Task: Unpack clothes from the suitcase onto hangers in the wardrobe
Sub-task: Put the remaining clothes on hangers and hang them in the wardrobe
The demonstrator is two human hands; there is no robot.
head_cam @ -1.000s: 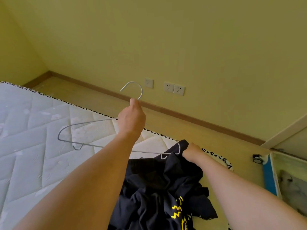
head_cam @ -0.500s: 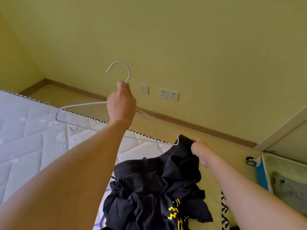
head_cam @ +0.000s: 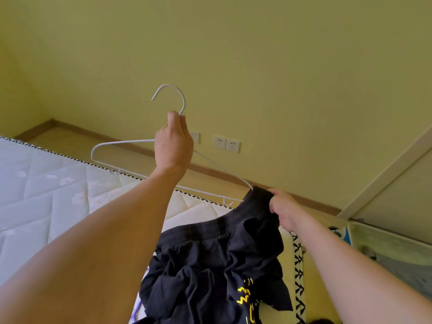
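The left hand (head_cam: 174, 142) was raised well above the mattress (head_cam: 46, 197), its arm stretched up and forward from the lower left of the view, the back of the hand turned toward the camera. Its fingers were curled tight around the neck of a white wire hanger (head_cam: 121, 142), just below the hook, which rose above the knuckles against the yellow wall (head_cam: 257, 66). The hanger hung tilted, its left shoulder higher and out over the mattress edge, its right shoulder sloping down to the right.

The right hand (head_cam: 284, 210) sat lower, its forearm reaching in from the lower right corner. Its fingers were closed on a bunched fold at the top of a black garment (head_cam: 210, 265), lifting that edge to the hanger's right tip. The tip touched the gathered cloth or went into it; which of the two could not be told. The rest of the garment hung down in crumpled folds over the corner of the mattress, a yellow zigzag print showing near its lower right.

An open suitcase (head_cam: 395, 258) with a blue rim lay on the floor at the far right, beside a pale sliding panel. Two wall sockets (head_cam: 226, 144) sat low on the wall behind the left hand.
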